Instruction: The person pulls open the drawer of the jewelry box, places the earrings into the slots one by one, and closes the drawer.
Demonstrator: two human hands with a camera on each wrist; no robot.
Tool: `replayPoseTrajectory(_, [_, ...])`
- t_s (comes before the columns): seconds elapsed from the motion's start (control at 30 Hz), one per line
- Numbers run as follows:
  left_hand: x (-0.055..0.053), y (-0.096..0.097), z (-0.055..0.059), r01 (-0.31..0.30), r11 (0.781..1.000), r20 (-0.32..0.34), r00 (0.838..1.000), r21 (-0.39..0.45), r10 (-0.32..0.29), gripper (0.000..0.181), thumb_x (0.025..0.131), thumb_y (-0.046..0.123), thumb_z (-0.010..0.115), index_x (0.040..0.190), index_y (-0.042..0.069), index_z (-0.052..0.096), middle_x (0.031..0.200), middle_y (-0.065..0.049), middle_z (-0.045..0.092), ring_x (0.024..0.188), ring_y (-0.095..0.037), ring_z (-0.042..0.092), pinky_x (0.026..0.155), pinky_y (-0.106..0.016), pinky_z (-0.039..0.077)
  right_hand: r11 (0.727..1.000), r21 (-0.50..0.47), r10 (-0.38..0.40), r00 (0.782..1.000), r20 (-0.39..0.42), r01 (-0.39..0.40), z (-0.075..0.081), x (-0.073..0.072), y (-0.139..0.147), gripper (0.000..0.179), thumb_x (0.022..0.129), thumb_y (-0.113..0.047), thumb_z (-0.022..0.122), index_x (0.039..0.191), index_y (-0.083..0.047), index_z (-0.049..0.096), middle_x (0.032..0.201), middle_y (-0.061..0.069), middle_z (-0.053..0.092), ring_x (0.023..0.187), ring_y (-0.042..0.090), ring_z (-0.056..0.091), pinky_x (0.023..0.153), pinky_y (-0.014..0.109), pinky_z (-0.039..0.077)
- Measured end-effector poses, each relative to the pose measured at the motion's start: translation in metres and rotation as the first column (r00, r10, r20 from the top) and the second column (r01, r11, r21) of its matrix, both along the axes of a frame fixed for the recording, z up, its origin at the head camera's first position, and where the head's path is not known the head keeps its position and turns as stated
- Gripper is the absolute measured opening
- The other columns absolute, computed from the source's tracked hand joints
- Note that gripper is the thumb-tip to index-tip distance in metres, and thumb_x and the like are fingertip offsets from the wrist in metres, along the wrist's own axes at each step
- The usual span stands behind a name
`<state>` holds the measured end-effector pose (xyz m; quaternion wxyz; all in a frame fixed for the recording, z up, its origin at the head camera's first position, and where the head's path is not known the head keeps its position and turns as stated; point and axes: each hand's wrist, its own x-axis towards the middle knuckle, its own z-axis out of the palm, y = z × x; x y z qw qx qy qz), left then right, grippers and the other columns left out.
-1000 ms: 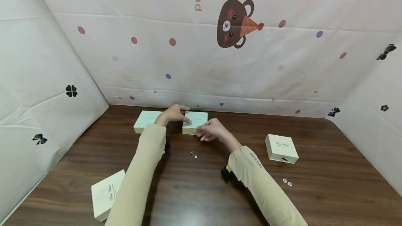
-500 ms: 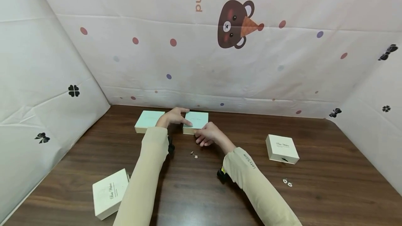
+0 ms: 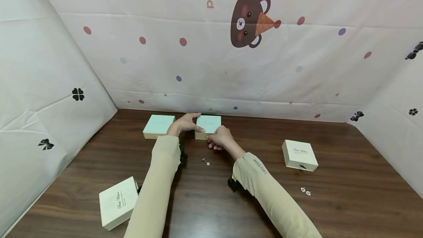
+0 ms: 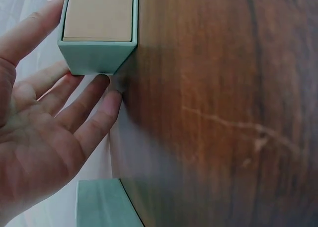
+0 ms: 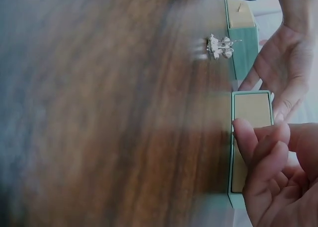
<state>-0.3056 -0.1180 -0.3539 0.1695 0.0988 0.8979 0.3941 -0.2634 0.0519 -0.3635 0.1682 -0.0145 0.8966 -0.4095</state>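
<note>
A mint-green drawer box with a cream drawer front stands at the back of the table. My left hand is at its left end, thumb over the top and the other fingers nearly straight against the side. At the front of the drawer, my right hand has its thumb and fingertips pinched together with the other fingers curled; the pull tab there is hidden behind them. The drawer looks flush with its sleeve. In front of the box lies a pair of small stud earrings.
Left of my left hand sits another mint-green box, its small tab showing. White boxes stand at the right and at the front left. Two flower-shaped earrings lie at the right. A white printed cloth encloses the table.
The right hand's fingertips have shifted slightly left along the front of the box. My left hand keeps its place at the box's left end. The head view has shifted a little.
</note>
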Motion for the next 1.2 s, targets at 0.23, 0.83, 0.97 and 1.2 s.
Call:
replayPoseTrajectory(0.23, [-0.001, -0.001, -0.001, 0.001, 1.000, -0.007, 1.000, 0.005, -0.001, 0.082, 0.079, 0.023, 0.072, 0.145, 0.012, 0.024, 0.150, -0.012, 0.018, 0.136, -0.031, 0.019, 0.104, -0.046, 0.028, 0.997, 0.076, 0.030, 1.000, -0.005, -0.030, 0.001, -0.002, -0.004, 0.021, 0.082, -0.011, 0.062, 0.064, -0.005, 0.070, 0.051, 0.003, 0.062, 0.036, 0.007, 0.049, 0.037, 0.020, 0.040])
replayPoseTrajectory(0.83, [0.000, -0.004, -0.004, -0.012, 0.998, 0.016, 1.000, 0.065, 0.011, 0.082, 0.079, 0.021, 0.072, 0.145, 0.014, 0.023, 0.150, -0.009, 0.018, 0.136, -0.030, 0.018, 0.105, -0.046, 0.025, 0.986, 0.106, 0.128, 0.992, 0.013, -0.128, 0.003, 0.017, 0.001, 0.022, 0.084, -0.018, 0.063, 0.067, -0.008, 0.072, 0.051, 0.002, 0.063, 0.037, 0.008, 0.050, 0.039, 0.022, 0.042])
replayPoseTrajectory(0.97, [-0.001, -0.004, -0.003, -0.003, 0.998, 0.018, 1.000, 0.065, 0.002, 0.082, 0.080, 0.021, 0.071, 0.145, 0.014, 0.022, 0.151, -0.011, 0.017, 0.136, -0.032, 0.017, 0.104, -0.047, 0.026, 0.985, 0.105, 0.137, 0.991, 0.006, -0.137, 0.004, 0.022, 0.002, 0.021, 0.084, -0.019, 0.063, 0.069, -0.009, 0.073, 0.050, 0.001, 0.062, 0.036, 0.007, 0.049, 0.039, 0.022, 0.041])
replayPoseTrajectory(1.2, [-0.001, -0.004, -0.004, 0.008, 0.997, 0.019, 1.000, 0.073, -0.009, 0.083, 0.080, 0.019, 0.071, 0.146, 0.013, 0.021, 0.151, -0.012, 0.016, 0.136, -0.033, 0.017, 0.104, -0.047, 0.026, 0.985, 0.084, 0.149, 0.989, -0.007, -0.148, 0.004, 0.030, 0.002, 0.020, 0.084, -0.017, 0.064, 0.068, -0.008, 0.072, 0.049, 0.001, 0.061, 0.035, 0.007, 0.048, 0.038, 0.021, 0.040])
